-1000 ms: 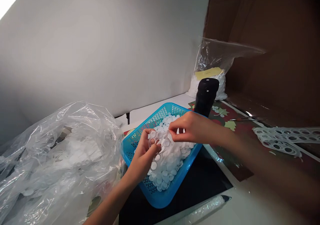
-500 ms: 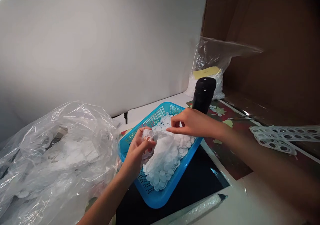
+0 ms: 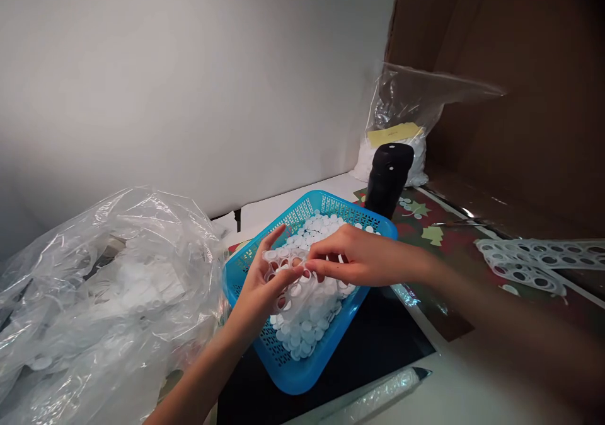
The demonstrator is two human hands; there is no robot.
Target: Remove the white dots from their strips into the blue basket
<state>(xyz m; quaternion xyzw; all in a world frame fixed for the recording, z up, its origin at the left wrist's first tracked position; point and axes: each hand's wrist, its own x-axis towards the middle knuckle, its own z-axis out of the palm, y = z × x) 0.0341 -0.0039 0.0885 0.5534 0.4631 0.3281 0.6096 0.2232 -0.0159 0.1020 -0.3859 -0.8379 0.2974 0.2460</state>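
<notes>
As left hand [image 3: 263, 283] and right hand [image 3: 354, 256] seemingly pinch webbing [image 3: 296, 292], basket rim [image 3: 297, 384] exposed, nearside

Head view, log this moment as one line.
left hand: holding holed sheet | right hand: at sheet, grip unclear | basket: beneath hands, contains white discs | large bag: left of basket

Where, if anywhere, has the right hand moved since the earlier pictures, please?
Yes: the right hand moved down in view, away from the black cylinder.
</notes>
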